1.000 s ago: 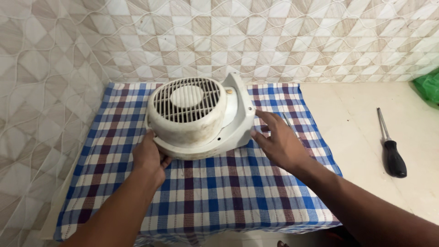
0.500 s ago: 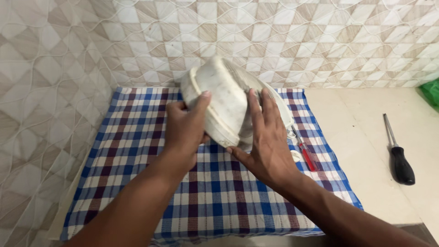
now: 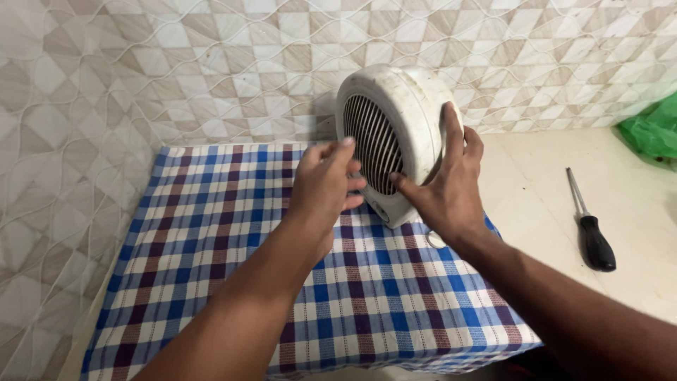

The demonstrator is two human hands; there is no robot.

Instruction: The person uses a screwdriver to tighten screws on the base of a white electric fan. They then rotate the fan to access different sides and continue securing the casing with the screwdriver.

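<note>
A dirty white fan heater (image 3: 391, 113) stands upright on the blue, red and white checked cloth (image 3: 211, 233), its slatted grille turned to the left. My right hand (image 3: 441, 180) grips its right side, fingers up along the casing and thumb at the grille's lower edge. My left hand (image 3: 324, 187) hovers just in front of the grille with fingers slightly curled and nothing in it; whether it touches the heater I cannot tell.
A black-handled screwdriver (image 3: 591, 229) lies on the pale counter (image 3: 536, 204) to the right. A green plastic bag (image 3: 652, 130) sits at the far right edge. Tiled walls (image 3: 106, 85) close in behind and on the left.
The heater lay grille-up on the cloth, was lifted and turned between both hands, and now stands upright further back. My left hand has come off it.
</note>
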